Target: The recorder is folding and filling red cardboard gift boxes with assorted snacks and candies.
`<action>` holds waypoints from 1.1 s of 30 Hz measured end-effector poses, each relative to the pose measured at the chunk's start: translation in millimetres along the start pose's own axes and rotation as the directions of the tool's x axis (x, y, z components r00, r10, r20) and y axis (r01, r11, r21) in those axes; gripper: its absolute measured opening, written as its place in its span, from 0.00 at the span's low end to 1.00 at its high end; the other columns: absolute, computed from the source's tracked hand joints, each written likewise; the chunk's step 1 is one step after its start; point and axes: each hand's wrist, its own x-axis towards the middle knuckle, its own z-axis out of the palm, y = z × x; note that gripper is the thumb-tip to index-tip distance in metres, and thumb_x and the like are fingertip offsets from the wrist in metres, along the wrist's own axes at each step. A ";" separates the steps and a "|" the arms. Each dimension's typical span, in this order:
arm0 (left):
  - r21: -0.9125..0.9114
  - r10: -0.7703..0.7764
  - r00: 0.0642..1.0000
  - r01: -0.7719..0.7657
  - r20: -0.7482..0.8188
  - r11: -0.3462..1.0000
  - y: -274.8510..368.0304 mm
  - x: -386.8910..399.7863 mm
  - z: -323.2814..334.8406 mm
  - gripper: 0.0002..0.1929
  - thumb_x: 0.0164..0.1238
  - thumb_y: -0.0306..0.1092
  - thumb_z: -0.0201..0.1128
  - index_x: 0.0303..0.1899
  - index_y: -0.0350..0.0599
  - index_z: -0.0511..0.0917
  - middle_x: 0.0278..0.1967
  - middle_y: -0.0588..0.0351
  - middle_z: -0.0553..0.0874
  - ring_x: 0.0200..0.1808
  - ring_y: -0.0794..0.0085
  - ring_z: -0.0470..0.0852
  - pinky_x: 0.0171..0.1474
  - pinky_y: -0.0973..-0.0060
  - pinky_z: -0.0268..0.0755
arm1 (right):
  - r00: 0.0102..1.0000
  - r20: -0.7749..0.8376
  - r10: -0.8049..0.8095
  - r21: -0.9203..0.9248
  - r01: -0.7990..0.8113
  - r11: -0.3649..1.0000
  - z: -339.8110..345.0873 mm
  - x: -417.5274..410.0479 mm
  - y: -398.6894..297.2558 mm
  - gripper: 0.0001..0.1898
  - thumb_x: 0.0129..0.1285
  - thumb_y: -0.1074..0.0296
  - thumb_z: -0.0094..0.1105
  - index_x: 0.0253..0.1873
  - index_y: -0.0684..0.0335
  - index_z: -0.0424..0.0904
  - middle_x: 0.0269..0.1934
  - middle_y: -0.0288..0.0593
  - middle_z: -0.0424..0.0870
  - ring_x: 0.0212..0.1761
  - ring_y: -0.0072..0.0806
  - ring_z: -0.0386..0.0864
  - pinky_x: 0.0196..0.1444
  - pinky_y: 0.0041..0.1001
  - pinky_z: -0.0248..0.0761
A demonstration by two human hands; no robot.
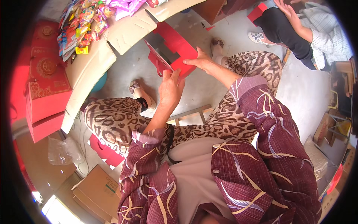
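Note:
Before me, above the floor between my knees, is a red paperboard box (pixel 183 50), partly folded, with cut-out flaps and an opening through which the grey floor shows. My left hand (pixel 170 88) pinches its near edge, close to a dark red ribbon handle (pixel 159 66). My right hand (pixel 202 60) holds the right-hand wall, its thumb laid across the red board and its other fingers partly hidden behind it. The far side of the box reaches the edge of an open cardboard carton (pixel 131 33) in the view; whether they touch I cannot tell.
Wrapped sweets (pixel 89 19) and purple packets (pixel 123 7) fill the carton. Finished red gift boxes (pixel 47 72) are stacked at the left. Flat red board (pixel 105 151) lies by my left leg, near brown cartons (pixel 96 190). Another person (pixel 304 33) sits at the upper right.

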 end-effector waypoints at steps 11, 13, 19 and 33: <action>-0.280 -0.142 0.799 -0.034 -0.585 0.959 -110.9 92.5 -48.0 0.25 0.72 0.51 0.57 0.56 0.36 0.76 0.52 0.42 0.79 0.51 0.54 0.78 0.55 0.62 0.70 | 0.973 -0.083 -0.213 -0.077 0.207 0.975 0.4 -7.4 15.7 0.51 0.43 0.53 0.79 0.70 0.71 0.62 0.68 0.58 0.67 0.71 0.46 0.65 0.71 0.34 0.62; -0.364 -0.176 0.808 -0.050 -0.563 0.930 -128.4 117.4 -54.9 0.31 0.71 0.58 0.56 0.60 0.40 0.76 0.59 0.43 0.77 0.56 0.54 0.77 0.55 0.61 0.70 | 0.961 -0.086 -0.263 -0.111 0.253 0.961 3.4 -5.9 21.0 0.51 0.44 0.54 0.79 0.71 0.71 0.61 0.68 0.58 0.67 0.71 0.46 0.65 0.71 0.35 0.62; -0.717 -0.511 0.852 0.425 0.112 0.552 -122.5 132.8 -61.8 0.38 0.65 0.68 0.56 0.65 0.46 0.74 0.58 0.49 0.80 0.55 0.60 0.79 0.50 0.66 0.75 | 0.968 -0.247 0.034 0.115 -0.005 0.993 21.7 -28.1 29.1 0.49 0.47 0.57 0.78 0.73 0.63 0.59 0.66 0.53 0.71 0.68 0.45 0.69 0.68 0.37 0.67; -0.678 -0.393 0.917 0.243 -0.073 0.694 -129.6 69.3 -11.7 0.25 0.63 0.33 0.68 0.62 0.43 0.77 0.39 0.55 0.84 0.35 0.73 0.81 0.38 0.75 0.75 | 0.958 -0.190 -0.216 0.327 0.269 0.906 -19.6 26.8 12.3 0.34 0.58 0.71 0.70 0.68 0.70 0.65 0.62 0.51 0.76 0.58 0.32 0.78 0.60 0.30 0.73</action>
